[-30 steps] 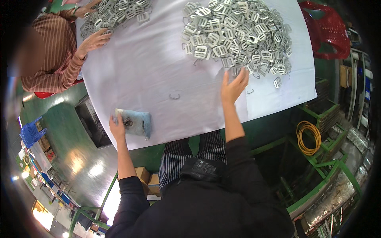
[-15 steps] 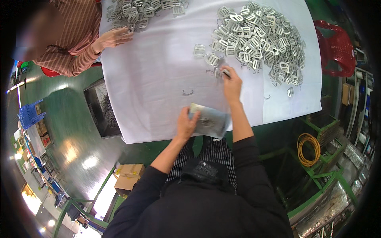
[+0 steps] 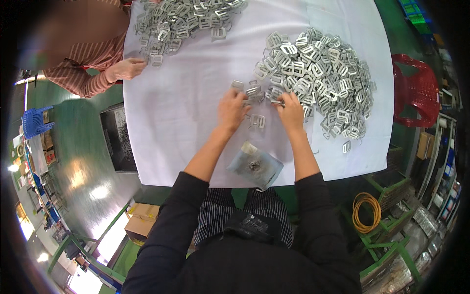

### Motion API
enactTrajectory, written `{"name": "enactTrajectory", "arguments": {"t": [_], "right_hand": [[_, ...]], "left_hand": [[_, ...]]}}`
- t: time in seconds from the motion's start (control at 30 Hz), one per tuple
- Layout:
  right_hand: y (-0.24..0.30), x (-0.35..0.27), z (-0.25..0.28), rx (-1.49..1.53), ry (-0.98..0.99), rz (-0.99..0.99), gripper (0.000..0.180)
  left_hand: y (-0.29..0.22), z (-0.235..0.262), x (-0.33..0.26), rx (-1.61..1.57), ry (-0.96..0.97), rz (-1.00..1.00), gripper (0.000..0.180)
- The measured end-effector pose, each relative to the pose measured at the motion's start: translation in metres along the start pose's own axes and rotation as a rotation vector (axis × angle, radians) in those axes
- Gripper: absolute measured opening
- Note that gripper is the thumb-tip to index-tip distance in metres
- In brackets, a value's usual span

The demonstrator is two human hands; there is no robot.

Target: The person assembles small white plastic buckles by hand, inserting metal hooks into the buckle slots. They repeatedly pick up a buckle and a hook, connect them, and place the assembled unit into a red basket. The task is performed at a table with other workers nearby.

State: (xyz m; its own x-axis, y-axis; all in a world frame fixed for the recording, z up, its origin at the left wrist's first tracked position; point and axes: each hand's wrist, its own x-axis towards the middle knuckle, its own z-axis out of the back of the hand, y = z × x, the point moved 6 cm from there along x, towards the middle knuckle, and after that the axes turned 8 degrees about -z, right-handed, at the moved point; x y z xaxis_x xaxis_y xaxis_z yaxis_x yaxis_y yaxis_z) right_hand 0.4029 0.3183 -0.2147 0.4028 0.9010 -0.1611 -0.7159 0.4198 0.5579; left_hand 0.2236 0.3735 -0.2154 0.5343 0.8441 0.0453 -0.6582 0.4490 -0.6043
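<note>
Just left of the large pile of silver metal buckles (image 3: 318, 73), my left hand (image 3: 232, 111) has its fingers bent round the edge of a few loose buckles (image 3: 253, 92); its grip is partly hidden. My right hand (image 3: 292, 113) is closed on a small dark tool (image 3: 278, 103) at the near left edge of the pile. Most of that tool is hidden by my fingers. A single buckle (image 3: 257, 121) lies on the cloth between my hands. Nearer me, a blue-grey pad (image 3: 256, 165) with a dark worn patch rests at the table's front edge.
A white cloth covers the table (image 3: 186, 132). Another buckle pile (image 3: 186, 19) lies at the far left, near a co-worker's hand (image 3: 128, 69). A black bin (image 3: 117, 139) stands left of the table, a red chair (image 3: 416, 90) right of it.
My left hand has let go of the pad and moved forward to the loose buckles. The pad now lies on the table. The co-worker's hand has moved back from the far-left pile.
</note>
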Motion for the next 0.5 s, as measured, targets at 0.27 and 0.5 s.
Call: {"name": "enactTrajectory", "arguments": {"t": [0.27,0.5], "right_hand": [[0.020,0.007,0.018,1.455,0.737,-0.449,0.022],[0.092,0.027,-0.029,-0.239,0.268,0.166,0.035]], "left_hand": [[0.032,0.028,-0.023,-1.083,0.294,0.558,0.016],[0.082,0.030,0.004,-0.740,-0.069,0.651,0.026]]}}
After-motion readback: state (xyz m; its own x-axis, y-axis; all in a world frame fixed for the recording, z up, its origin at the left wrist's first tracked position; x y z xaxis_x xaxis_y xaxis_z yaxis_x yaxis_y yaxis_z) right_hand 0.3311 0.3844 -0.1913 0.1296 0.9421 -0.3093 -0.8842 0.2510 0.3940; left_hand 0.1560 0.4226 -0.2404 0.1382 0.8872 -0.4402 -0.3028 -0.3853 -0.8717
